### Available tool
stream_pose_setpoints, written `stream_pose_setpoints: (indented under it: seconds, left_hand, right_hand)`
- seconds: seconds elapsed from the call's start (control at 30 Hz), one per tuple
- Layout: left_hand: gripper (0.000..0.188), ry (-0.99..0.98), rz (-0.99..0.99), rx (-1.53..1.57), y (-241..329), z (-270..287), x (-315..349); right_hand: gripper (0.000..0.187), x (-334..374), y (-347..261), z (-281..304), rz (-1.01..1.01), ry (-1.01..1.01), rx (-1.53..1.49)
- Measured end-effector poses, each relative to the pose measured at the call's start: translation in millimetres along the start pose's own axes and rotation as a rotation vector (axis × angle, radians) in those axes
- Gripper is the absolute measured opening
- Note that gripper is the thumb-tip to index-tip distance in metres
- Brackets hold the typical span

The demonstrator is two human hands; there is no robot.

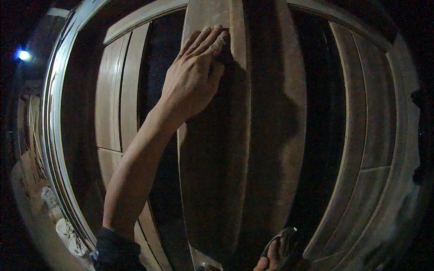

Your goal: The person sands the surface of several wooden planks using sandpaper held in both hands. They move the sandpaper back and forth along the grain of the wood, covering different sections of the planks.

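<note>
My left hand reaches up from the lower left and lies on the upper part of a wooden board. Its fingers are stretched out and close together, with pale dust on the fingertips. Whether anything thin lies under them cannot be seen. Low in the picture, right of the middle, my right hand is partly in view. Its fingers curl round a dark object with a small bright spot, too dim to name. Shadow covers most of the board below my left hand.
Panelled wooden pieces stand at the left and right, with dark gaps beside the middle boards. A shiny pale frame edge curves along the left. White crumpled bags lie at lower left. A bright lamp shines at far left.
</note>
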State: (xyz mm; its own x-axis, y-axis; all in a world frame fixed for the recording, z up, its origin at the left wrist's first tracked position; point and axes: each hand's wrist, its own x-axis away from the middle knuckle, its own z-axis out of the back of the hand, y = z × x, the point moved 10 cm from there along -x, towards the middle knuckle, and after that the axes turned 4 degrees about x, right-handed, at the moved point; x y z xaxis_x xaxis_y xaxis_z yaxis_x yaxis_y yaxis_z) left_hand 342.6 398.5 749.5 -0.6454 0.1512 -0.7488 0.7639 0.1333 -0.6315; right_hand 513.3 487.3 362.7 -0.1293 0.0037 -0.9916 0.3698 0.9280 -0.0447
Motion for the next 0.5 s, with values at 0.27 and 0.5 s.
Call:
stream_pose_setpoints:
  seconds: [0.27, 0.5]
  left_hand:
    - [0.047, -0.141, 0.198, 0.034, 38, 27, 43]
    - [0.037, -0.095, 0.162, -0.13, 17, 11, 10]
  right_hand:
    - [0.057, -3, -6, 7, 0.039, -0.099, 0.078]
    - [0.062, 2, -5, -1, 0.361, 0.209, 0.293]
